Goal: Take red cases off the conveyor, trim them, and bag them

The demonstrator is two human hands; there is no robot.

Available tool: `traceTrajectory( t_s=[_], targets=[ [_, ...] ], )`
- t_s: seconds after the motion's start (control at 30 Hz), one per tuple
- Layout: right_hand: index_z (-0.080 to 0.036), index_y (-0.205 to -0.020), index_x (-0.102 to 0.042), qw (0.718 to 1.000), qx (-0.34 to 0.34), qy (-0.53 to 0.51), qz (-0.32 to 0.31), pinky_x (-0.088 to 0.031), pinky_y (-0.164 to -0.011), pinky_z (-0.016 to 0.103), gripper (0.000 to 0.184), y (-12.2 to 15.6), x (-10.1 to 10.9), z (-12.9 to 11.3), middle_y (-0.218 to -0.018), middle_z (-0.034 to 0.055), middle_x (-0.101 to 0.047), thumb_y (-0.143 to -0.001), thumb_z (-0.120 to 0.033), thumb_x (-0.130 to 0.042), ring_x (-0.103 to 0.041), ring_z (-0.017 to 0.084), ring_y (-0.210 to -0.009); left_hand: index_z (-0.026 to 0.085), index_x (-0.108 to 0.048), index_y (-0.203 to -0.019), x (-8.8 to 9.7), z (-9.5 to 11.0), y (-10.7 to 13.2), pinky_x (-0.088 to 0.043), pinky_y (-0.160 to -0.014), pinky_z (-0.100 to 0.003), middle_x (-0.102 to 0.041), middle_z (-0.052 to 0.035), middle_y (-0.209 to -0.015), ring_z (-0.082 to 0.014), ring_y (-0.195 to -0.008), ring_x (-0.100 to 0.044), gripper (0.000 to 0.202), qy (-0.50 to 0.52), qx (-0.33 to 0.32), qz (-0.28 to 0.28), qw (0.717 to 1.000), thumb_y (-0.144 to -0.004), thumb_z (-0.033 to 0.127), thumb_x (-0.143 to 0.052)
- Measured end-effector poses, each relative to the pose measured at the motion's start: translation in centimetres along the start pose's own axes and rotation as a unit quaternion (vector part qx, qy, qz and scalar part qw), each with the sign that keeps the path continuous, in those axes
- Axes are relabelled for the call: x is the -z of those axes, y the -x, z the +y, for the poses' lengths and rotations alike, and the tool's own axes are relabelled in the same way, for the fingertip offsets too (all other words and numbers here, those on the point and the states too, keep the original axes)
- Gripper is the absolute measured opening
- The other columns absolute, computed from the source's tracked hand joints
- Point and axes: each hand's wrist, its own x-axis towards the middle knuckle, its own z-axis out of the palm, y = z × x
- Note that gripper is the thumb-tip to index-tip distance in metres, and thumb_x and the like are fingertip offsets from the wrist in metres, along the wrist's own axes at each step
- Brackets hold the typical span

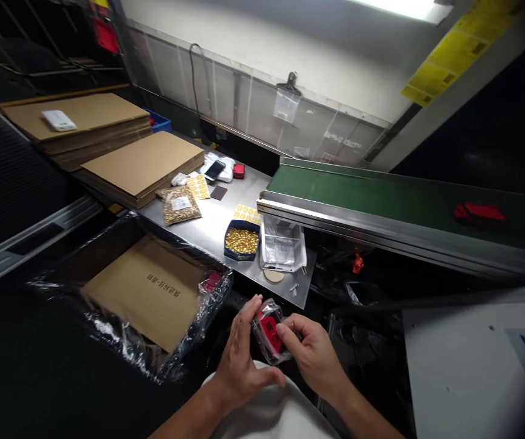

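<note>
A small red device with dark parts (pixel 270 328) sits inside a clear plastic wrapper, just above my lap. My right hand (pixel 316 355) grips its right side, with the thumb across the front. My left hand (pixel 238 360) is open at the left of it, its fingers stretched upward and its thumb spread out below. The fingertips are close to the wrapper's left edge; whether they touch it is unclear. Beyond my hands, on the metal table (pixel 216 235), a blue tray (pixel 226 249) holds many small gold-coloured pieces.
A box lined with black plastic (pixel 161 366) holds a cardboard sheet at left. Behind it are cardboard stacks (pixel 147 161), a bag of gold pieces (pixel 182 210) and a phone (pixel 215 171). A white bin (pixel 302 247) stands by the green conveyor (pixel 358 189), which carries a red item (pixel 479 212).
</note>
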Motion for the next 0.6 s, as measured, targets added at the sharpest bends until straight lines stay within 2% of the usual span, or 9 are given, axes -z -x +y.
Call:
traceTrajectory(
  t_s=[0.07, 0.13, 0.17, 0.23, 0.27, 0.33, 0.37, 0.47, 0.6],
  targets=[
    [-0.016, -0.074, -0.063, 0.997, 0.041, 0.072, 0.005, -0.039, -0.061, 0.026, 0.038, -0.1, 0.0, 0.2, -0.073, 0.0027, -0.058, -0.095, -0.045, -0.051, -0.053, 0.014, -0.067, 0.026, -0.034, -0.145, 0.2, -0.4, 0.0, -0.024, -0.119, -0.042, -0.033, -0.0097, -0.156, -0.0296, -0.143, -0.030, 0.091, 0.179, 0.157, 0.037, 0.971, -0.074, 0.078, -0.058],
    [-0.017, -0.073, -0.062, 0.989, 0.077, 0.127, -0.011, -0.039, -0.061, 0.026, 0.037, -0.4, -0.3, 0.3, -0.073, 0.0019, -0.055, -0.097, -0.041, -0.048, -0.053, 0.014, -0.066, 0.019, -0.048, -0.134, 0.3, -0.5, -0.3, -0.036, -0.111, -0.045, -0.048, -0.0156, -0.144, -0.0314, -0.133, -0.045, 0.082, 0.313, 0.303, 0.062, 0.898, -0.080, 0.081, -0.043],
    [-0.018, -0.074, -0.062, 0.985, 0.092, 0.146, -0.028, -0.039, -0.062, 0.026, 0.035, -0.5, -0.6, 0.3, -0.074, 0.0017, -0.055, -0.097, -0.039, -0.047, -0.053, 0.014, -0.067, 0.014, -0.055, -0.125, 0.3, -0.5, -0.4, -0.044, -0.103, -0.046, -0.058, -0.0190, -0.132, -0.0329, -0.122, -0.056, 0.083, 0.358, 0.357, 0.045, 0.862, -0.081, 0.082, -0.038],
    [-0.019, -0.079, -0.064, 0.974, 0.123, 0.175, -0.075, -0.040, -0.062, 0.026, 0.031, -0.7, -1.3, 0.1, -0.076, 0.0018, -0.056, -0.098, -0.035, -0.046, -0.054, 0.013, -0.067, 0.008, -0.065, -0.106, 0.3, -0.2, -0.9, -0.054, -0.083, -0.043, -0.069, -0.0211, -0.104, -0.0318, -0.093, -0.068, 0.085, 0.454, 0.428, -0.014, 0.781, -0.081, 0.083, -0.034],
    [-0.020, -0.083, -0.065, 0.968, 0.142, 0.185, -0.099, -0.041, -0.063, 0.026, 0.028, -0.8, -1.7, 0.1, -0.079, 0.0023, -0.057, -0.098, -0.033, -0.046, -0.055, 0.014, -0.069, 0.007, -0.067, -0.098, 0.3, 0.0, -1.1, -0.055, -0.077, -0.040, -0.071, -0.0191, -0.093, -0.0291, -0.084, -0.070, 0.079, 0.513, 0.450, -0.017, 0.731, -0.082, 0.080, -0.040],
    [-0.022, -0.096, -0.066, 0.953, 0.181, 0.204, -0.134, -0.044, -0.067, 0.026, 0.023, -1.1, -2.4, 0.3, -0.087, 0.0038, -0.061, -0.098, -0.030, -0.045, -0.058, 0.015, -0.075, 0.010, -0.067, -0.089, 0.4, 0.0, -1.7, -0.055, -0.071, -0.032, -0.072, -0.0124, -0.082, -0.0226, -0.074, -0.069, 0.056, 0.601, 0.469, 0.040, 0.646, -0.085, 0.065, -0.056],
    [-0.023, -0.102, -0.066, 0.946, 0.196, 0.217, -0.137, -0.045, -0.068, 0.026, 0.023, -1.4, -2.6, 0.5, -0.089, 0.0043, -0.061, -0.098, -0.028, -0.044, -0.059, 0.015, -0.077, 0.011, -0.067, -0.086, 0.5, -0.3, -2.0, -0.055, -0.068, -0.031, -0.072, -0.0099, -0.079, -0.0207, -0.070, -0.068, 0.044, 0.617, 0.467, 0.084, 0.628, -0.086, 0.055, -0.061],
    [-0.024, -0.115, -0.063, 0.944, 0.204, 0.243, -0.090, -0.047, -0.071, 0.029, 0.029, -2.8, -2.5, 2.2, -0.090, 0.0058, -0.062, -0.098, -0.024, -0.040, -0.061, 0.017, -0.080, 0.013, -0.066, -0.085, 1.9, -2.3, -3.2, -0.057, -0.062, -0.032, -0.072, -0.0076, -0.077, -0.0207, -0.065, -0.068, 0.027, 0.584, 0.450, 0.188, 0.649, -0.086, 0.040, -0.065],
    [-0.021, -0.114, -0.062, 0.972, 0.107, 0.211, 0.003, -0.049, -0.078, 0.031, 0.027, -5.0, -1.4, 6.3, -0.100, 0.0071, -0.066, -0.097, -0.030, -0.044, -0.063, 0.019, -0.089, 0.015, -0.067, -0.094, 7.0, -7.3, -5.7, -0.058, -0.067, -0.030, -0.074, -0.0033, -0.082, -0.0177, -0.068, -0.070, 0.014, 0.515, 0.416, 0.323, 0.677, -0.088, 0.028, -0.064]
  ],
)
